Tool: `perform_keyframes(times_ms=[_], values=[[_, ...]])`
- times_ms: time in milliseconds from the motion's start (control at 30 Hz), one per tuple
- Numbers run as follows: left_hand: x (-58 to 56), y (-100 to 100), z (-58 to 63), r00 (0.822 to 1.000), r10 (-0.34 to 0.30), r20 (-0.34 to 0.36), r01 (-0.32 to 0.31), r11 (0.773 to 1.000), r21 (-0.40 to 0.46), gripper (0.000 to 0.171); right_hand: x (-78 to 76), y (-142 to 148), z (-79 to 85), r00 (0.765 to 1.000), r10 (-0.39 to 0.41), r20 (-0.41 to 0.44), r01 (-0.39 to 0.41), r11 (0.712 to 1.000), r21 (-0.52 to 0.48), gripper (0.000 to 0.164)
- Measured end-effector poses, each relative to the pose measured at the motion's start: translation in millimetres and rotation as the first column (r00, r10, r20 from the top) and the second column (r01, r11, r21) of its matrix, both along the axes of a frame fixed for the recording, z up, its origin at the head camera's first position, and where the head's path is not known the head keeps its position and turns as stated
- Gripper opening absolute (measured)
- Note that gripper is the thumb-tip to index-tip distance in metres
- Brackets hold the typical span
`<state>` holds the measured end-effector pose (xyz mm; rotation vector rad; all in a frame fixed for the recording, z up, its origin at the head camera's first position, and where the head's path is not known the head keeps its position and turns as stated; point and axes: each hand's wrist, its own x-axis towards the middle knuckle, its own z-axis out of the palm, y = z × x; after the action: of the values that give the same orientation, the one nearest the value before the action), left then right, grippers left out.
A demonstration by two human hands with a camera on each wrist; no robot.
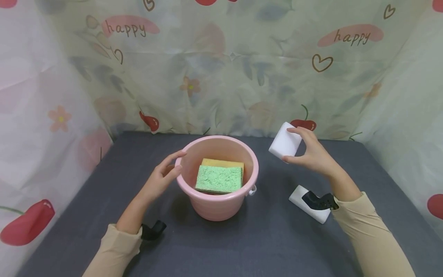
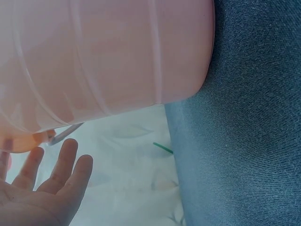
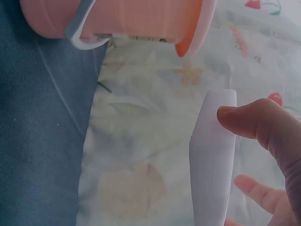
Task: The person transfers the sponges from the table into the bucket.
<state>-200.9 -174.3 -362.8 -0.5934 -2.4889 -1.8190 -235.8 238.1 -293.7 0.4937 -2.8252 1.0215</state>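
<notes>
A pink bucket [image 1: 218,207] stands upright on the dark table. Inside it lie a green sponge [image 1: 219,179] and, partly hidden behind that, a yellow sponge [image 1: 223,163]. My left hand [image 1: 162,175] touches the bucket's left rim with its fingertips; in the left wrist view several extended fingers [image 2: 66,165] show beside the bucket wall. To the right of the bucket, my right hand [image 1: 311,154] holds a white sponge [image 1: 285,141] up above the table, pinched between thumb and fingers. The right wrist view shows this sponge edge-on, the thumb [image 3: 240,117] against its side.
A second white sponge [image 1: 311,213] lies on the table under the right wrist, partly covered by the black wrist mount [image 1: 318,201]. The bucket's handle [image 3: 77,28] hangs down its side. Patterned cloth [image 1: 232,77] walls the table at the back and sides.
</notes>
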Motion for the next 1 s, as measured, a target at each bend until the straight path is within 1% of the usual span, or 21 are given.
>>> perform_keyframes(times_ms=[333,667,800,1000], values=[[-0.1,-1,-1.2,1.0,0.0,0.005,0.0,1.0,-0.003,0.045,8.1,-11,8.1,0.998,0.047,-0.046,-0.049,0.998,-0.041,0.077],[-0.6,0,-0.8,1.0,-0.003,-0.002,0.003,1.0,0.002,0.044,15.6,-22,18.1,0.995,0.086,-0.057,-0.089,0.994,-0.055,0.076],[-0.6,0,-0.7,1.0,-0.001,-0.001,0.001,1.0,0.001,0.044,18.5,-27,21.1,0.993,0.107,-0.056,-0.11,0.993,-0.05,0.075],[-0.4,0,-1.2,1.0,0.002,0.004,-0.002,1.0,-0.003,0.044,20.2,-32,22.5,0.987,0.14,-0.076,-0.142,0.989,-0.027,0.074]])
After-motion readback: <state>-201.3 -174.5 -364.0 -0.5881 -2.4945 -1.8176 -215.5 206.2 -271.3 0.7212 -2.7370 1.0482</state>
